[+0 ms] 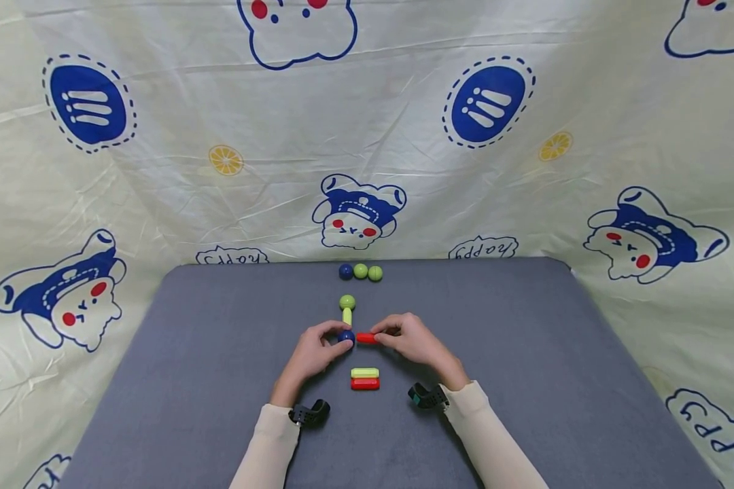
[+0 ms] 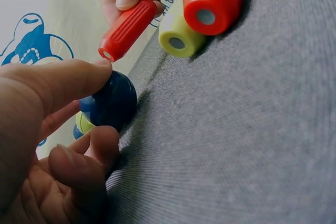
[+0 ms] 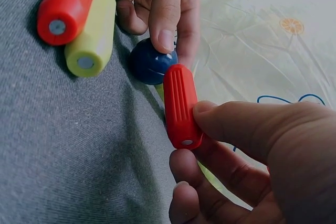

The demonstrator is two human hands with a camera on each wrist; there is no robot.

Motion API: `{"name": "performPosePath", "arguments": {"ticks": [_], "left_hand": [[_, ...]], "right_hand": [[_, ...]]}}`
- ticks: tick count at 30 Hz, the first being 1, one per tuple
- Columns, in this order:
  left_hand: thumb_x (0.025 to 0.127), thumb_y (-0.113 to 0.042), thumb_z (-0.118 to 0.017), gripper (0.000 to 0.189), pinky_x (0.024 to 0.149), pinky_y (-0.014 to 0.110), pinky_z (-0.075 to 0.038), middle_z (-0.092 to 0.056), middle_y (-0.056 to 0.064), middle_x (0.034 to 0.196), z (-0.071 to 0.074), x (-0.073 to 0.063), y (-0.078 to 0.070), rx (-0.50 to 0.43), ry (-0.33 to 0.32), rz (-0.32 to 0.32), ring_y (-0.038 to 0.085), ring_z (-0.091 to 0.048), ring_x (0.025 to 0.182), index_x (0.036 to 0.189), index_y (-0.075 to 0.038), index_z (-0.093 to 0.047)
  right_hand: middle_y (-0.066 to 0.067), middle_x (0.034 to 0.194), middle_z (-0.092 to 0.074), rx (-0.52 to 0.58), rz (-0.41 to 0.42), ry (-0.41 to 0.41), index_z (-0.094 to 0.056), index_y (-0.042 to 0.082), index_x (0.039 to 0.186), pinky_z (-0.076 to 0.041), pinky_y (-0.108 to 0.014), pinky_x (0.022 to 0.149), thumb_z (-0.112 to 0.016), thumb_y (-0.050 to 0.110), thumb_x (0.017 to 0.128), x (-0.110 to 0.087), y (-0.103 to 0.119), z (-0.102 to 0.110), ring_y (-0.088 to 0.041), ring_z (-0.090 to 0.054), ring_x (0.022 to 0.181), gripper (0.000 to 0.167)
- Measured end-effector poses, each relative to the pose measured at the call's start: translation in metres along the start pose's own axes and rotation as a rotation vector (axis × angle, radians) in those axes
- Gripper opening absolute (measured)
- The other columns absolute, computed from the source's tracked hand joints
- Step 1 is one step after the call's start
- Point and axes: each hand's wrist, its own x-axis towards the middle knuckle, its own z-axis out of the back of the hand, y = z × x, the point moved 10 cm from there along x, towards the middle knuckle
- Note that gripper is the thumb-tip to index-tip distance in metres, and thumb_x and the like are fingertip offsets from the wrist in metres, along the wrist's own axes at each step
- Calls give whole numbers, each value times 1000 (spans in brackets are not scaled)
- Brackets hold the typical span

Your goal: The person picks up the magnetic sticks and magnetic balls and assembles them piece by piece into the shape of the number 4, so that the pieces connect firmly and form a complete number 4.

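In the head view, my left hand (image 1: 314,350) pinches a dark blue ball (image 2: 115,100) between thumb and fingers, low at the grey table surface. A yellow-green rod (image 1: 347,316) runs from that ball away from me to a green ball (image 1: 347,302). My right hand (image 1: 411,339) pinches a ribbed red rod (image 3: 180,103) with a silver disc at its end. The rod's other end points at the blue ball from the right, very close to it; whether they touch I cannot tell.
Nearer me, a yellow-green rod (image 1: 364,373) and another red rod (image 1: 365,384) lie side by side. Toward the back edge sit a blue ball (image 1: 345,272) and two green balls (image 1: 376,273) in a row. Behind the grey table (image 1: 232,326) hangs a printed white cloth (image 1: 177,210).
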Motion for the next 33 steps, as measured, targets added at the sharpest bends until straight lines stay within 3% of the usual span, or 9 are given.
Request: {"name": "performPosePath", "arguments": {"ticks": [11,33], "left_hand": [[93,-24,-78,25,53,24,-40,-71,5,109,-1,0,3,8,-3,4,12,-49,60,118,-18,-74],[94,-25,-77,25,52,24,-39,-70,4,108,-1,2,5,-9,4,9,13,-48,60,118,-19,-74]], "right_hand": [[-5,105,-76,-10,-26,-4,-80,10,107,-53,-29,79,-70,14,98,2,-11,-1,-13,-62,88,14],[-3,107,-76,-6,8,-5,-80,11,108,-54,-32,88,-70,15,99,4,-10,-10,-16,-66,99,14]]}}
